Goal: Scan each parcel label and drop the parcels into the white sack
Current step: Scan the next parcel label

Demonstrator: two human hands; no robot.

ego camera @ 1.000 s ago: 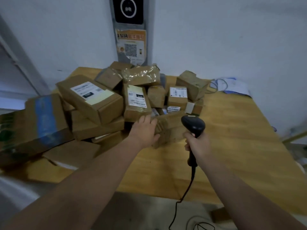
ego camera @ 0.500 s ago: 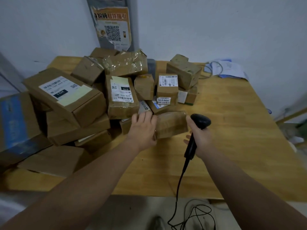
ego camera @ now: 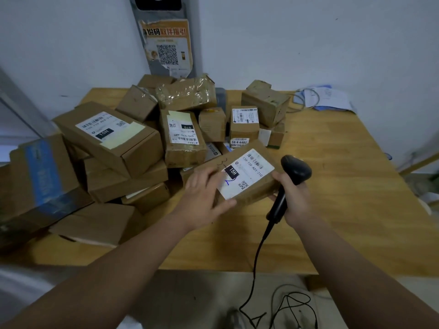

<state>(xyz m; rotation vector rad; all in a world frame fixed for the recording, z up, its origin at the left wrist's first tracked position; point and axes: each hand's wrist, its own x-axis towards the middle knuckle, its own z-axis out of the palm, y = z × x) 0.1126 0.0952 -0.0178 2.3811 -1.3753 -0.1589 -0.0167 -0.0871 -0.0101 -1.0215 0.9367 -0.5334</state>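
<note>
A small brown cardboard parcel [ego camera: 254, 188] is tilted up above the wooden table [ego camera: 344, 198], its white label [ego camera: 247, 174] facing me. My left hand [ego camera: 204, 198] grips the parcel's left end. My right hand [ego camera: 294, 198] holds a black corded barcode scanner [ego camera: 289, 181] and its fingertips touch the parcel's right end. The scanner head sits just right of the label. A heap of brown parcels [ego camera: 142, 143] covers the table's left and back. No white sack is in view.
Papers and a cable [ego camera: 325, 100] lie at the table's back right corner. A QR-code poster [ego camera: 167, 46] hangs on the wall behind the heap. The scanner cord [ego camera: 280, 307] trails to the floor below the table's front edge. A large blue-taped box [ego camera: 40, 176] stands at far left.
The parcel has been lifted and turned over between both hands, so its white label now faces up. The scanner head has come closer to the parcel's right end.
</note>
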